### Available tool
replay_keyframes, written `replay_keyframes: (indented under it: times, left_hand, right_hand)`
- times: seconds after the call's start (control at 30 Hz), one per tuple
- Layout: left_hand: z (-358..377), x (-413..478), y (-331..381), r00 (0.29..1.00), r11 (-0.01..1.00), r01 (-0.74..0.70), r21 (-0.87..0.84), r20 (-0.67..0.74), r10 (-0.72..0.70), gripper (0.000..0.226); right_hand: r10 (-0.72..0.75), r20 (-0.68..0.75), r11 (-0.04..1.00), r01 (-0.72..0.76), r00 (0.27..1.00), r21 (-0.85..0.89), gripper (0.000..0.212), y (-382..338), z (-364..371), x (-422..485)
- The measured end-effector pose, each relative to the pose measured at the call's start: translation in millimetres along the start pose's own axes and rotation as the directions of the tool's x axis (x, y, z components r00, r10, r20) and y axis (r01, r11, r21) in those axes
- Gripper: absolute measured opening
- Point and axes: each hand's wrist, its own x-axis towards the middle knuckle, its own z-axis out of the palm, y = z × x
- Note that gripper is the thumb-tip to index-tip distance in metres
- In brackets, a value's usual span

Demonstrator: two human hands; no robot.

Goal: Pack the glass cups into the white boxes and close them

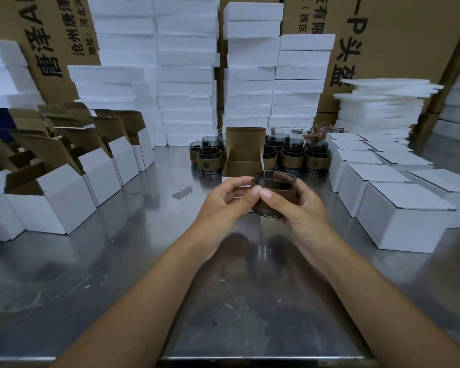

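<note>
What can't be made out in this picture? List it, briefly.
Head view:
Sleeve of the glass cup: partly covered by the left hand and right hand.
Floor of the open box: behind its front wall.
Contents of the closed boxes: lids shut.
Count of the rear cups: blocked by front cups, small.

— What sort of place is this?

— A packing area in a warehouse or small factory. Tall brown cartons (398,35) with large printed lettering fill the back of the frame, and stacks of white foam blocks (186,75) stand in front of them.

— And nearer the camera?

— A bare steel worktop (117,261), scuffed and reflective. Rows of open white boxes (64,197) stand on the left, flaps up, and closed white boxes (398,221) are lined up on the right.

— Anything showing what gets packed?

— Many identical glass cups (292,158) with brown sleeves cluster at the centre, and a pile of thin foam sheets (383,102) sits at the upper right.
</note>
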Motion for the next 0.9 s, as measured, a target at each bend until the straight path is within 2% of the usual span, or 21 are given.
replay_keyframes:
  times: [0.1,0.17,0.3,0.37,0.47,0.67,0.9]
  left_hand:
    - [0.5,3.0,-0.4,0.999,0.999,0.009,0.054,-0.051,-0.007,0.021]
    - [-0.6,6.8,-1.7,0.99,0.994,0.024,0.111,-0.141,-0.008,0.012]
    - [-4.7,11.0,-7.6,0.961,0.945,0.011,0.327,-0.264,0.08,0.026]
    - [-6.6,10.7,-11.5,0.963,0.891,0.0,0.455,-0.24,0.123,0.034]
    - [-8.9,10.2,-16.8,0.97,0.798,0.003,0.603,-0.195,0.143,0.038]
    - [-9.3,8.1,-14.3,0.942,0.73,-0.035,0.682,-0.221,0.252,0.026]
    - [-2.6,1.5,-7.0,0.936,0.679,-0.116,0.725,-0.149,0.318,0.024]
  right_hand:
    - [-0.012,-0.043,1.0,0.011,0.999,-0.024,0.07,0.5,-0.2,0.5]
    - [-0.016,-0.053,0.999,0.014,0.998,-0.033,0.066,0.9,-0.3,1.5]
    - [-0.002,-0.02,0.999,0.001,1.0,-0.049,0.063,2.2,0.0,1.5]
    - [0.002,0.002,0.999,-0.002,1.0,-0.052,0.064,2.8,-0.2,0.9]
    - [-0.009,0.013,0.999,0.009,1.0,-0.04,0.052,2.9,-1.2,0.7]
    - [-0.054,-0.008,0.996,0.053,0.999,-0.066,0.061,-0.4,0.8,-1.3]
    - [-0.291,-0.056,0.932,0.27,0.955,-0.241,0.057,-7.5,4.2,-7.4]
